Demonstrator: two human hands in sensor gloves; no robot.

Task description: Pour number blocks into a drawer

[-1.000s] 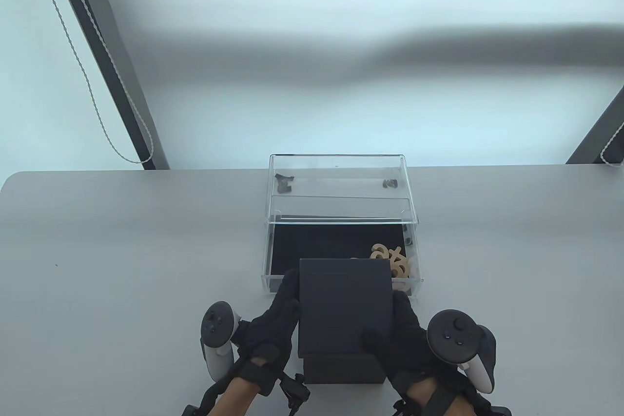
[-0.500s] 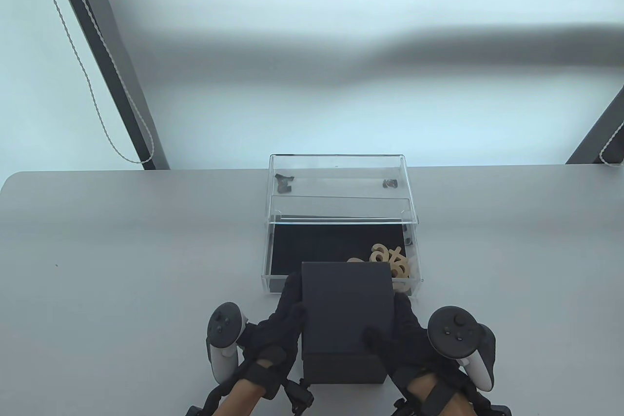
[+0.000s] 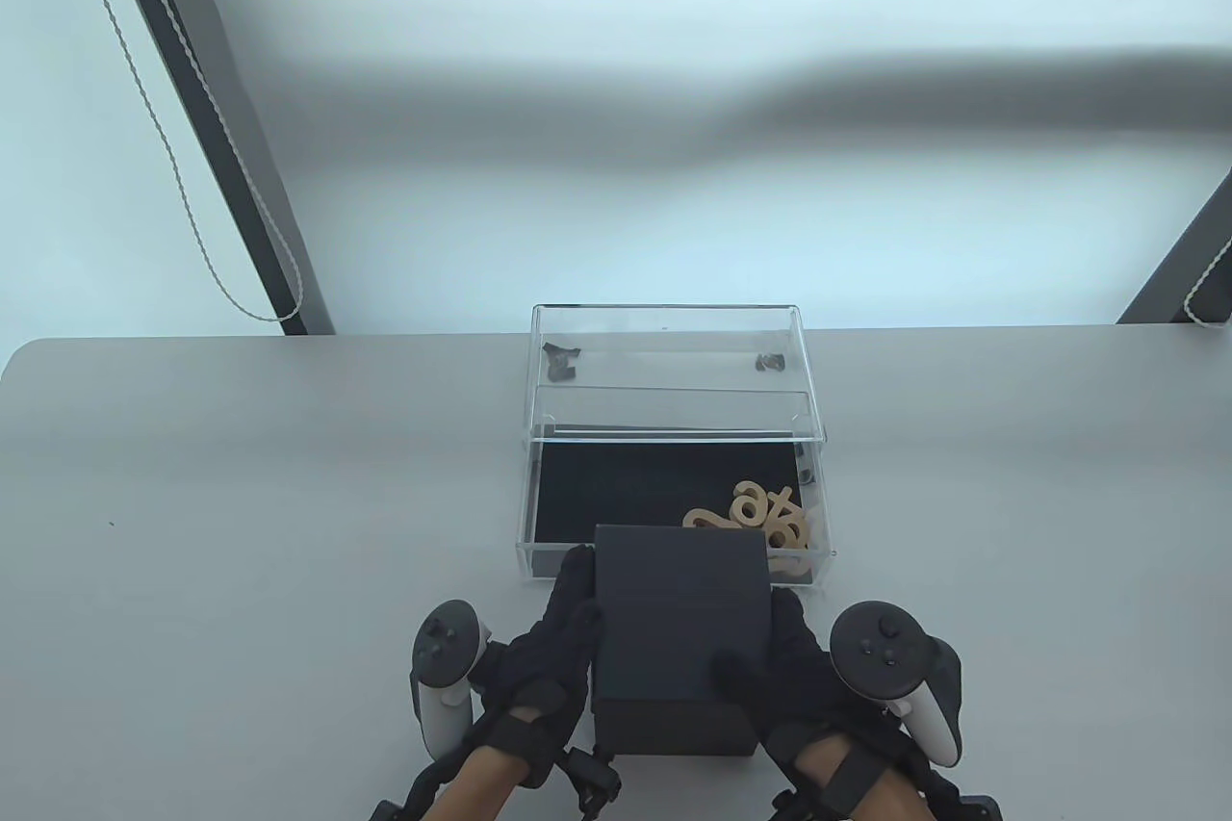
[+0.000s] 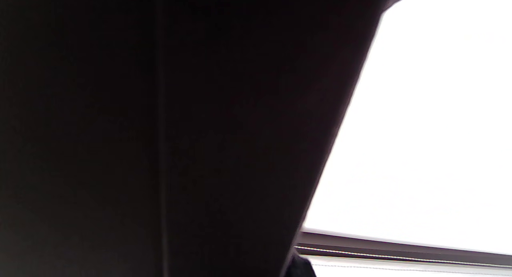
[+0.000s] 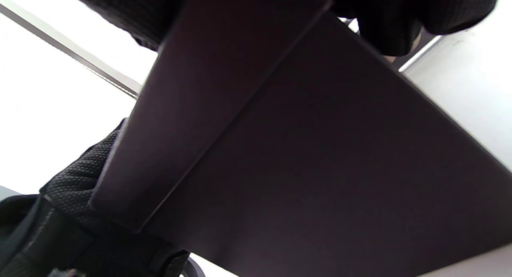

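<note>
A black box (image 3: 679,628) is tipped forward over the front edge of the open clear drawer (image 3: 534,513), which has a black liner. My left hand (image 3: 563,638) grips the box's left side and my right hand (image 3: 780,667) grips its right side, thumb on top. Several tan wooden number blocks (image 3: 765,518) lie in the drawer's right front corner, partly hidden behind the box. The box fills the left wrist view (image 4: 160,129) and most of the right wrist view (image 5: 300,149), where gloved fingers (image 5: 400,21) wrap its edge.
The drawer slides out of a clear acrylic case (image 3: 669,359) at the back edge of the grey table (image 3: 241,523). A window with dark frames and bead cords (image 3: 192,215) lies behind.
The box and both hands have pulled slightly back toward me and lowered. More number blocks now show in the drawer beside the box's far edge.
</note>
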